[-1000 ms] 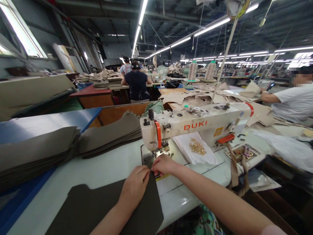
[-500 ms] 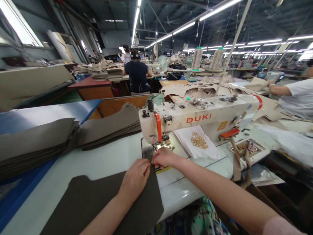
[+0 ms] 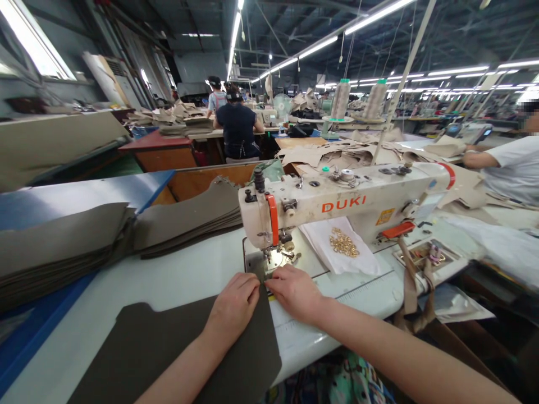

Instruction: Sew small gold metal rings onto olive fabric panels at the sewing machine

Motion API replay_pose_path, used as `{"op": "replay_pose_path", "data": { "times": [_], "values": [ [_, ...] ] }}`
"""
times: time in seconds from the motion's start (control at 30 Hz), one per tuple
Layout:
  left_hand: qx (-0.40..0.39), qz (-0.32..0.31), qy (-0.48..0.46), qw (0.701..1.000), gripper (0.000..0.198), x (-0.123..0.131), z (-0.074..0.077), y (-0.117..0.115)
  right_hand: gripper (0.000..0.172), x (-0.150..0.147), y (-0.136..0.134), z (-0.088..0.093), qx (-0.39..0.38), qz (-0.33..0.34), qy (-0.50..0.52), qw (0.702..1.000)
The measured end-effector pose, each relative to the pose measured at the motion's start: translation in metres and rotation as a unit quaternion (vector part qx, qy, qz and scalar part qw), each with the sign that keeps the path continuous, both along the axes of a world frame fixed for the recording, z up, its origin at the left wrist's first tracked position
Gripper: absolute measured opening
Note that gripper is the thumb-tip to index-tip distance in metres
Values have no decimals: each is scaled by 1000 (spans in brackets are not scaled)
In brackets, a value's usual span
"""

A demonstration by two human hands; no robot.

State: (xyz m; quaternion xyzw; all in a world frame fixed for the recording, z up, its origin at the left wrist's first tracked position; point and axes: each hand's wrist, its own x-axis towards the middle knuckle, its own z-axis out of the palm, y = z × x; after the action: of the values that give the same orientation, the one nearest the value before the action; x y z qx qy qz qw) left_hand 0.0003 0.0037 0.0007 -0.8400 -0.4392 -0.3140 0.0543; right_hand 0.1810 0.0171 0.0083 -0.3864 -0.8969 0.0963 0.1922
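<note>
A dark olive fabric panel (image 3: pixel 168 342) lies flat on the pale table, its narrow upper end reaching the needle area of a white sewing machine (image 3: pixel 303 196). My left hand (image 3: pixel 236 303) rests on the panel with bent fingers closed on its edge, just in front of the presser foot. Close beside it, on the right, my right hand (image 3: pixel 292 292) pinches the same end of the panel. Its fingertips are partly hidden, so anything small between them cannot be made out. The lit needle plate (image 3: pixel 275 259) shows behind my hands.
Gold-coloured metal rings (image 3: pixel 344 242) lie on a white cloth (image 3: pixel 362 264) under the machine arm. Stacked olive panels (image 3: pixel 189 216) are at left. A tray (image 3: pixel 457 264) with small parts and hanging straps (image 3: pixel 409 286) sits at right. Co-workers (image 3: pixel 238 129) work beyond.
My right hand has drawn back slightly toward me and to the right, uncovering the needle plate. The left hand and the panel stay almost where they were.
</note>
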Motion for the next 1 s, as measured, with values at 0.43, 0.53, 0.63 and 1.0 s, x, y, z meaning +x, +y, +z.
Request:
{"op": "replay_pose_path", "data": {
  "times": [0.43,0.53,0.63,1.0],
  "values": [
    [-28,-32,72,997,24,-4,4,3,12,-1,3,-8,97,33,-23,994],
    [-29,-37,97,994,24,-5,4,3,12,2,4,-7,93,44,-32,994],
    [-20,-31,90,995,24,-5,3,2,13,13,2,-2,92,84,-60,990],
    [15,-22,73,997,25,-1,3,-1,13,22,-16,12,132,153,-94,975]
  ]
}}
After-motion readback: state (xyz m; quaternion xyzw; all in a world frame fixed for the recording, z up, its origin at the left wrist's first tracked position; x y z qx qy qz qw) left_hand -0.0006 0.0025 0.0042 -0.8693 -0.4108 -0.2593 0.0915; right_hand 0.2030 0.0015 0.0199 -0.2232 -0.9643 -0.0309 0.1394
